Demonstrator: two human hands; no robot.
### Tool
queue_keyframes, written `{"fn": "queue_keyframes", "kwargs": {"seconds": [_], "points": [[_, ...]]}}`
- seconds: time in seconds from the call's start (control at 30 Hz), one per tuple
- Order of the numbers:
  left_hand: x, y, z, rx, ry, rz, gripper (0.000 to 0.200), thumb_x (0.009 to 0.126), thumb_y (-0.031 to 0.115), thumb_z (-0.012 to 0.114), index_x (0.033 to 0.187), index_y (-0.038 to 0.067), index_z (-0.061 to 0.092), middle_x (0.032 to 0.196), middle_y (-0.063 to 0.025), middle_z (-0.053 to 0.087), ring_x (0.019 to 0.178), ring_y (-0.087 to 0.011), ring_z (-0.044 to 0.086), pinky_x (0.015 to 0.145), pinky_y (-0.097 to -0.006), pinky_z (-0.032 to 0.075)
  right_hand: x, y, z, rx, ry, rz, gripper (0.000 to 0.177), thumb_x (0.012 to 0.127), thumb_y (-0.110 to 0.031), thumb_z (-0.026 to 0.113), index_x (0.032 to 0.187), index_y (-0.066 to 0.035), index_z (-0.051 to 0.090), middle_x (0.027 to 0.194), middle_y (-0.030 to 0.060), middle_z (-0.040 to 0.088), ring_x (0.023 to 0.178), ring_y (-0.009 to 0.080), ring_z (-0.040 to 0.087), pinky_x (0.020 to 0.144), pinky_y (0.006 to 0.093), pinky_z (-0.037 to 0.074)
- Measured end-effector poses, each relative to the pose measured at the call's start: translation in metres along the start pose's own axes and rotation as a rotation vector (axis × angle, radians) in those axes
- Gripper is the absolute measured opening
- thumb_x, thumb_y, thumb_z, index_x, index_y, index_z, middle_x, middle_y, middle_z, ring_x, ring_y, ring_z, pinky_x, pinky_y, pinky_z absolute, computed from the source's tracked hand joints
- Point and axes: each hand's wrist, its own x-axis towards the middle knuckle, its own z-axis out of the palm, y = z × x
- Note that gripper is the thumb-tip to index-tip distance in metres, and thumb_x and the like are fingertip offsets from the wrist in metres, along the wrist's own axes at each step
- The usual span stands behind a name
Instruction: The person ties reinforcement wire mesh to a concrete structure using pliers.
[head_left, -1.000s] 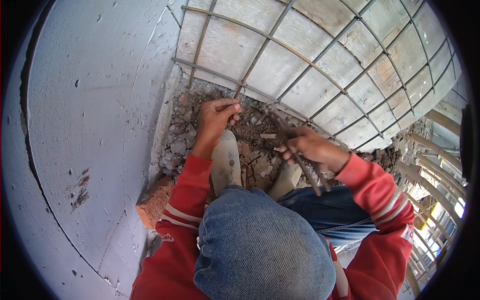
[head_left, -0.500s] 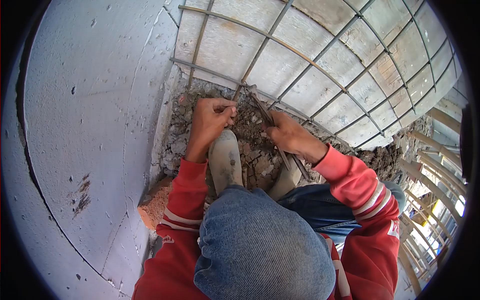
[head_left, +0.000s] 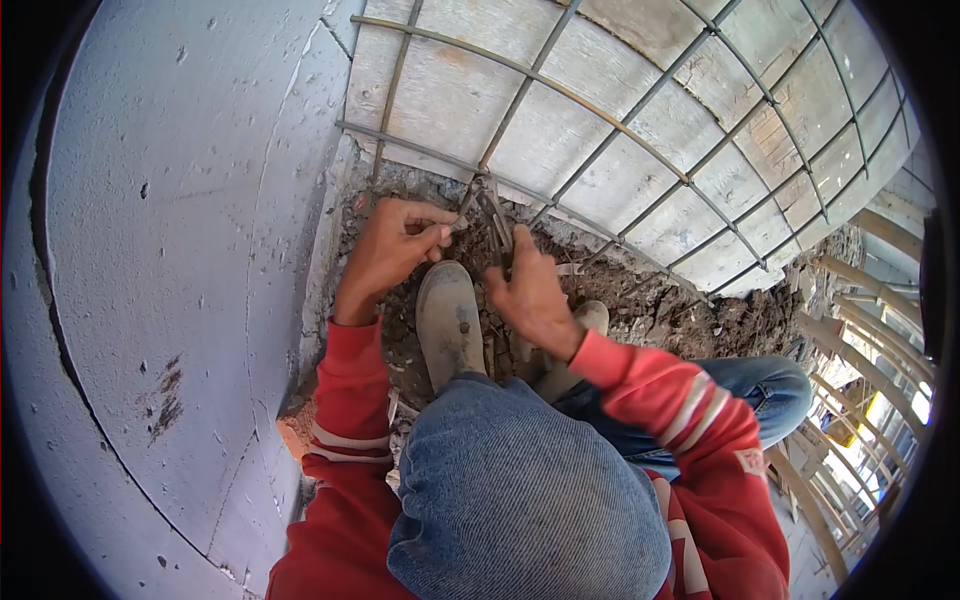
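Observation:
My right hand grips the handles of a pair of pincers. Their jaws are at a crossing of the steel bar mesh, low on its bottom bar. To the left, my left hand has thumb and forefinger pinched close beside the pincers, at the lower end of an upright bar. Whether the fingers hold that bar end or a thin wire cannot be made out. Both hands are over broken soil, just beyond the toe of a dusty boot.
Pale boards stand behind the mesh. A grey wall rises close on my left, with a brick piece at its foot. My bent knee fills the near middle. Wooden poles line the far right.
My right hand has swung left with the pincers, bringing the jaws onto the bar crossing and the handles more upright. My left hand has shifted slightly left, still pinched.

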Motion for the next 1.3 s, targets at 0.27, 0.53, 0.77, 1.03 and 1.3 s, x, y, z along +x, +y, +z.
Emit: {"fn": "queue_keyframes", "kwargs": {"seconds": [0.27, 0.53, 0.77, 1.03, 1.3], "points": [[-0.023, 0.005, -0.042, -0.230, 0.176, -0.184, 0.039, 0.101, 0.032, 0.059, 0.125, 0.001, 0.067, 0.094, -0.0096, 0.073, 0.079, -0.0129, 0.067, 0.074, -0.0269, 0.053, 0.020, 0.040, 0.010, 0.803, -0.218, 0.062, 0.019, 0.090, -0.008, 0.071, 0.101, -0.002, 0.056, 0.067, 0.0035, 0.059, 0.048, 0.0140, 0.059, 0.046, 0.0272, 0.050], [-0.022, -0.030, -0.017, -0.395, 0.082, -0.193, 0.059, 0.100, 0.050, 0.054, 0.132, 0.000, 0.061, 0.109, -0.0133, 0.070, 0.095, -0.0200, 0.069, 0.085, -0.0328, 0.054, 0.028, 0.056, -0.019, 1.003, -0.626, 0.321, 0.023, 0.088, -0.013, 0.076, 0.099, -0.006, 0.057, 0.066, -0.0030, 0.051, 0.051, 0.0094, 0.051, 0.045, 0.0261, 0.044], [0.042, -0.031, 0.083, -0.807, -0.128, -0.275, 0.065, 0.100, 0.056, 0.049, 0.132, 0.000, 0.054, 0.123, -0.0142, 0.065, 0.110, -0.0230, 0.065, 0.097, -0.0372, 0.046, 0.001, 0.055, 0.019, 1.642, -0.807, 0.324, 0.029, 0.094, -0.028, 0.069, 0.111, -0.009, 0.056, 0.072, -0.0044, 0.051, 0.056, 0.0073, 0.051, 0.052, 0.0257, 0.049], [0.048, -0.020, 0.107, -0.618, 0.072, -0.185, 0.033, 0.100, 0.027, 0.054, 0.118, 0.001, 0.063, 0.114, -0.0119, 0.070, 0.099, -0.0199, 0.068, 0.080, -0.0330, 0.053, -0.049, 0.032, 0.000, -0.292, 0.241, 0.006, 0.054, 0.083, -0.026, 0.072, 0.121, 0.005, 0.049, 0.097, 0.0223, 0.063, 0.088, 0.0440, 0.064, 0.077, 0.0515, 0.053], [0.041, -0.029, 0.106, -0.357, 0.117, -0.021, 0.036, 0.099, 0.028, 0.058, 0.120, -0.001, 0.062, 0.107, -0.0131, 0.071, 0.097, -0.0198, 0.068, 0.081, -0.0327, 0.054, -0.056, 0.031, 0.010, -0.258, 0.163, -0.081, 0.042, 0.097, -0.027, 0.058, 0.123, 0.006, 0.055, 0.096, 0.0182, 0.065, 0.077, 0.0343, 0.065, 0.066, 0.0432, 0.054]]}}
